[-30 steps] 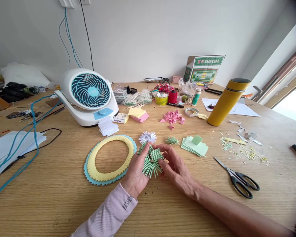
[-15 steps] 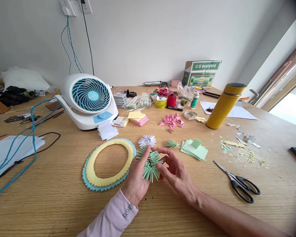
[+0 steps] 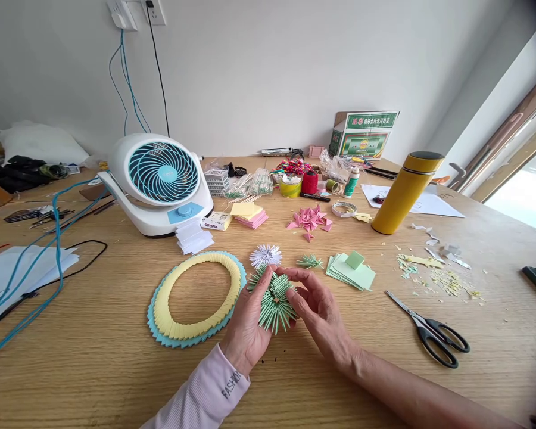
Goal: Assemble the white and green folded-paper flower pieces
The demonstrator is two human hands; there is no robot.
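A spiky green folded-paper rosette is held up over the table between both hands. My left hand grips it from the left, thumb across its upper face and the other fingers hidden beneath. On the right edge, my right hand pinches it with thumb and fingers, some of them partly hidden. Just behind lies a white folded-paper rosette, with a small bunch of green folded points to its right. Left of my hands is a ring of folded paper, yellow on top of light blue.
Green paper slips and black-handled scissors lie to the right, near paper scraps. Pink folded triangles sit behind. A white fan stands back left, a yellow flask back right.
The green rosette has turned and tilted slightly in my hands. My right thumb and fingers have shifted a little along its upper right side. The whole view has moved slightly.
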